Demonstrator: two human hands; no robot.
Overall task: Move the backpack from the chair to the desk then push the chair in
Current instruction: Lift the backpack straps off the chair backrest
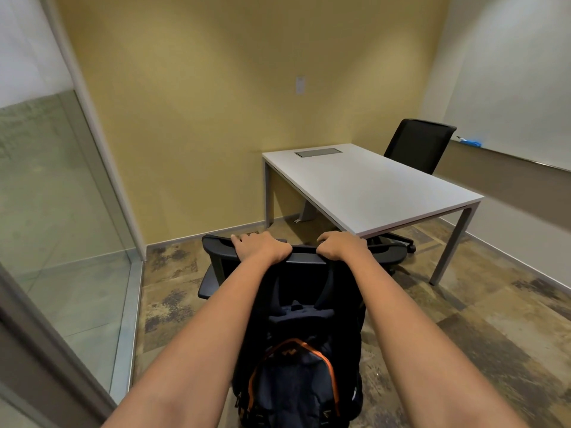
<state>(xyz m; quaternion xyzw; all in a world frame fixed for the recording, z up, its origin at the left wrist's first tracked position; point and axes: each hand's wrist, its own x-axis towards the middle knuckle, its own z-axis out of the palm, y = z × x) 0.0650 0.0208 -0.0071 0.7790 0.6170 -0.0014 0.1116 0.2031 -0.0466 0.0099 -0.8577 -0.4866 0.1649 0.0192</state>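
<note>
A black office chair [216, 257] stands in front of me, a short way from the near corner of the white desk [370, 186]. My left hand [262, 247] and my right hand [340, 245] both grip the top edge of its backrest, about a shoulder's width apart. A dark navy backpack [290, 375] with orange trim rests on the chair between my forearms, its straps toward the backrest. The chair's seat and base are mostly hidden by the backpack and my arms.
A second black chair [417, 143] stands at the desk's far side. A glass partition [61, 211] runs along the left. A whiteboard ledge [509, 159] with a blue eraser [471, 143] lines the right wall. A yellow wall [216, 118] lies behind the desk.
</note>
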